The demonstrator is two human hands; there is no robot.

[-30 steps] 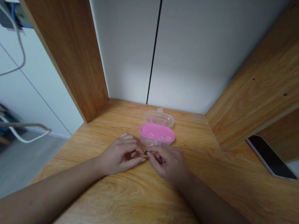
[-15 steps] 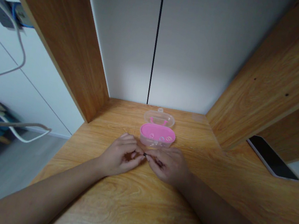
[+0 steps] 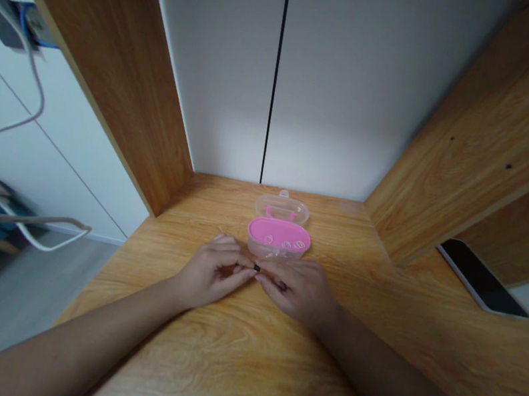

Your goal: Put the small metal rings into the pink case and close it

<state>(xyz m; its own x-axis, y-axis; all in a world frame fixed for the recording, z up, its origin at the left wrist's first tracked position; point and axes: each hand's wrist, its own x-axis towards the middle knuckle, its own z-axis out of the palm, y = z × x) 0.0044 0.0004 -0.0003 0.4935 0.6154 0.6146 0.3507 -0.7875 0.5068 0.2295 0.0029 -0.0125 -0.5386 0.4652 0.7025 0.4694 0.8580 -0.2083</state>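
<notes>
My left hand (image 3: 212,274) and my right hand (image 3: 298,289) rest on the wooden desk (image 3: 237,362), fingertips meeting in a pinch. Between the fingertips sits a tiny dark object (image 3: 257,268), too small to name; which hand grips it is unclear. Just beyond the hands stands a small pink case (image 3: 279,236) with its clear lid (image 3: 281,208) folded open toward the back. Several small rings lie on the pink insert.
Wooden side panels rise left (image 3: 115,58) and right (image 3: 489,127) of a white back wall. A dark phone (image 3: 482,276) lies on the right shelf. A white cable (image 3: 13,210) and a charger (image 3: 4,23) hang at the left.
Both hands stay almost in place; the fingertips have shifted slightly and the tiny dark object now shows a little higher between them.
</notes>
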